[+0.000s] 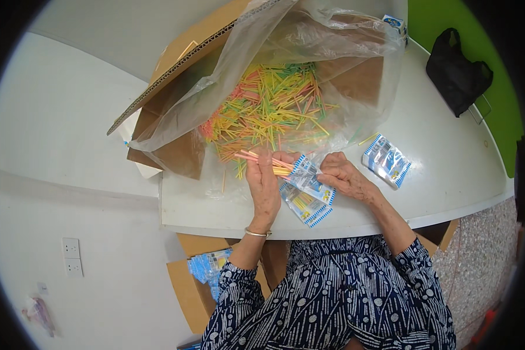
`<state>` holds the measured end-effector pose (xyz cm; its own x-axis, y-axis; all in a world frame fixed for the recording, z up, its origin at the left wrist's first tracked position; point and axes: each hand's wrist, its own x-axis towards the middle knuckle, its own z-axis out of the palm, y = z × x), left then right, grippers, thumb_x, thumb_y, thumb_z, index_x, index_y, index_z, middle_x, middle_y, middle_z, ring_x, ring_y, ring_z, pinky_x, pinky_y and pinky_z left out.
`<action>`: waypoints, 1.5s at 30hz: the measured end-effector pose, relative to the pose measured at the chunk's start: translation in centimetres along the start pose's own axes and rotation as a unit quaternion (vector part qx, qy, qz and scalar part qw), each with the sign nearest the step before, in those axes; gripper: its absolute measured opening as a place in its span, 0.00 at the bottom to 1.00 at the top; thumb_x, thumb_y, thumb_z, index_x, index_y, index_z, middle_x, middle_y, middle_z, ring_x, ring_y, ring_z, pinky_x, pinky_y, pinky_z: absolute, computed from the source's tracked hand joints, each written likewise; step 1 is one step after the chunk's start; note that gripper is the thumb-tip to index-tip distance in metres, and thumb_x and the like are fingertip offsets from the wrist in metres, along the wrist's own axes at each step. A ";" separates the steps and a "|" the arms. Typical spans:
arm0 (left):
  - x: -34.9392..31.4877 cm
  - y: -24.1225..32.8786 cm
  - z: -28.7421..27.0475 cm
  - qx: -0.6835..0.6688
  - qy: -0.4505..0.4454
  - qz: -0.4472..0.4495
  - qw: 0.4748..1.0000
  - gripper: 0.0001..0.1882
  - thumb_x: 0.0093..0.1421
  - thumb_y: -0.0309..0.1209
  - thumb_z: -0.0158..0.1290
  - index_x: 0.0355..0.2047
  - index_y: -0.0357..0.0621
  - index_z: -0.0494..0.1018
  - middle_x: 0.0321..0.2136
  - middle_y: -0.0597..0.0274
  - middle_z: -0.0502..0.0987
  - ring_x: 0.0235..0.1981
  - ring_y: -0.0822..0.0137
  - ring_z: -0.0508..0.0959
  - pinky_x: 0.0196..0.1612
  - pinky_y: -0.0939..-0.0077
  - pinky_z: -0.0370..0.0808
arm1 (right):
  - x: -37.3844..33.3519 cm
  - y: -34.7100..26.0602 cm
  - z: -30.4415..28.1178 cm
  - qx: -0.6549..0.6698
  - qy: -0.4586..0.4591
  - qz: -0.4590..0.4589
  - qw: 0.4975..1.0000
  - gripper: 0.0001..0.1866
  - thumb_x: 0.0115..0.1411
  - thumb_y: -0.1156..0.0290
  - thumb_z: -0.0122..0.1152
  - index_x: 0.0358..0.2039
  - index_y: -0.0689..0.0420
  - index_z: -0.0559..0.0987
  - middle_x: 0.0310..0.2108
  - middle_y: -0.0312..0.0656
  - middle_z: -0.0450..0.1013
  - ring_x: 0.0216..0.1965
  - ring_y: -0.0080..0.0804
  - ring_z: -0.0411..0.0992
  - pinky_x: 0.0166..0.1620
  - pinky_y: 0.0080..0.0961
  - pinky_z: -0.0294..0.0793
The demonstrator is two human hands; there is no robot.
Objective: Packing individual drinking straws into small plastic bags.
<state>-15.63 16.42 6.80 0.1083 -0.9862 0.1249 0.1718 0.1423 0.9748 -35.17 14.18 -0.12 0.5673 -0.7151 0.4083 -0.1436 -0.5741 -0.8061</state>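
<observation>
The left hand (263,185) grips a bundle of sticks (265,161); the right hand (343,177) pinches one blue-striped packet (305,175) between them. Two more packets lie on the table (443,169): one near (307,206), one right (386,160). Far off sits one cardboard box (186,151) with countless coloured sticks.

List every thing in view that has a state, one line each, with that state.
Left hand: closed on a bundle of coloured sticks.
Right hand: holding a small packet.
Cardboard box: tipped, open, sticks spilling.
Packet on table: lying flat.
Black bag: slumped.
</observation>
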 end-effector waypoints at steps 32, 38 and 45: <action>0.5 -1.2 0.9 -0.092 0.015 0.009 0.996 0.15 0.68 0.40 0.39 0.34 0.39 0.59 0.29 0.52 0.75 0.35 0.57 0.79 0.43 0.64 0.77 | 0.0 0.1 -0.1 0.063 0.030 0.035 0.997 0.13 0.60 0.65 0.55 0.26 0.60 0.79 0.22 0.38 0.70 0.31 0.31 0.66 0.47 0.30 0.59; 0.3 -1.9 0.4 -0.064 0.006 -0.010 0.998 0.14 0.68 0.39 0.39 0.34 0.39 0.59 0.31 0.49 0.76 0.36 0.58 0.79 0.43 0.66 0.77 | -0.1 -0.2 0.1 0.030 0.015 0.020 0.999 0.11 0.59 0.65 0.56 0.27 0.59 0.79 0.26 0.35 0.71 0.37 0.28 0.65 0.52 0.30 0.53; 0.5 -2.6 0.2 0.032 -0.136 -0.020 0.990 0.14 0.69 0.38 0.36 0.33 0.39 0.62 0.39 0.46 0.76 0.41 0.60 0.77 0.46 0.70 0.74 | 0.0 0.3 0.4 0.004 -0.014 0.013 1.000 0.11 0.60 0.64 0.55 0.31 0.57 0.80 0.27 0.34 0.72 0.36 0.27 0.65 0.52 0.31 0.53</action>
<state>-16.23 15.58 4.40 -0.1658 -0.9785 0.1226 0.1064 0.1058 0.9887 -34.92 14.17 -0.49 0.5858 -0.7186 0.3747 -0.1527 -0.5519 -0.8198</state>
